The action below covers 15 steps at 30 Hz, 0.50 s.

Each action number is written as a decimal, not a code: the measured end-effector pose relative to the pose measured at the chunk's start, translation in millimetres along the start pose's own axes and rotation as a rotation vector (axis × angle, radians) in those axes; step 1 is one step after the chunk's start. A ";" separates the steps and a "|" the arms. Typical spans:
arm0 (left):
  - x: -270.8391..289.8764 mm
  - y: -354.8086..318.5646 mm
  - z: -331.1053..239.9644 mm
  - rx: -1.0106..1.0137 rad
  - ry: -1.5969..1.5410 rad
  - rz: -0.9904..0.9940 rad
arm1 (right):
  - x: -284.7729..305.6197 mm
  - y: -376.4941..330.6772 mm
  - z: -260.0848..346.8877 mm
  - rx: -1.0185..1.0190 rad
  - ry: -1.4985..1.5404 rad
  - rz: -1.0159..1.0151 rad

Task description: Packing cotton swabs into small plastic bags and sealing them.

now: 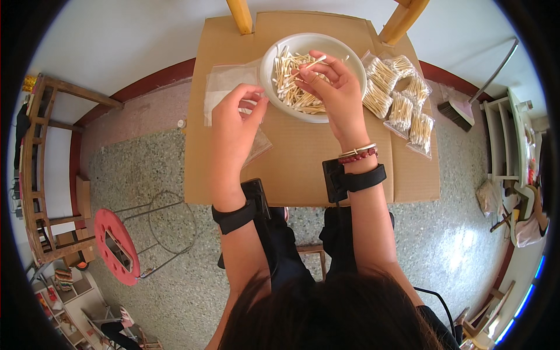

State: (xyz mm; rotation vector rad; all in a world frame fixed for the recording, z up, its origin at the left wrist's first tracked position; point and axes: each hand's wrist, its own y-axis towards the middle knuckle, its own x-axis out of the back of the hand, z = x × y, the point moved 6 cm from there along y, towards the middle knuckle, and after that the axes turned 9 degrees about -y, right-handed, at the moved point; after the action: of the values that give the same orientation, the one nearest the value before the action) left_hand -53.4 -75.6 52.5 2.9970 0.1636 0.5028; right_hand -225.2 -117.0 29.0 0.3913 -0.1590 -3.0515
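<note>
My right hand (335, 84) is over a white bowl (321, 118) heaped with wooden-stick cotton swabs (286, 76). Its fingers and thumb pinch a cotton swab (315, 61), white tip pointing up and right; whether more swabs are in the grip is hard to see. Left of the bowl's rim, my left hand (236, 119) hovers with curved fingers, the thumb apart from them and nothing visible between. Beneath and beside this hand, flat clear plastic bags (219, 81) lie on the cardboard. To the right of the bowl sit several clear bags packed with cotton swabs (401, 111).
Brown cardboard (303, 169) covers the work surface, with wooden posts (240, 16) rising at its far edge. On the floor at left lies a red stool (116, 248) on its side. A broom (458, 114) leans at the right, near a shelf unit (501, 137).
</note>
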 end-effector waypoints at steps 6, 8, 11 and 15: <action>-3.0 4.4 -3.8 -0.084 -0.104 -0.089 | -11.7 -2.1 -4.9 -0.089 0.194 0.062; -4.2 5.4 -3.9 -0.110 -0.125 -0.082 | -15.0 -3.7 -5.6 -0.093 0.196 0.070; -7.3 5.1 -16.0 -0.283 -0.035 -0.092 | -14.6 -4.3 -7.5 -0.040 0.105 0.079; -7.9 -0.6 -27.8 -0.523 0.160 -0.143 | -26.9 -7.0 -1.0 0.121 -0.064 0.125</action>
State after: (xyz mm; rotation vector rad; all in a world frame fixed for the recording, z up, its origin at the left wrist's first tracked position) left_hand -70.0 -73.8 76.0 2.4191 0.2179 0.6514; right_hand -199.3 -108.2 33.9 0.2789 -0.3578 -2.9412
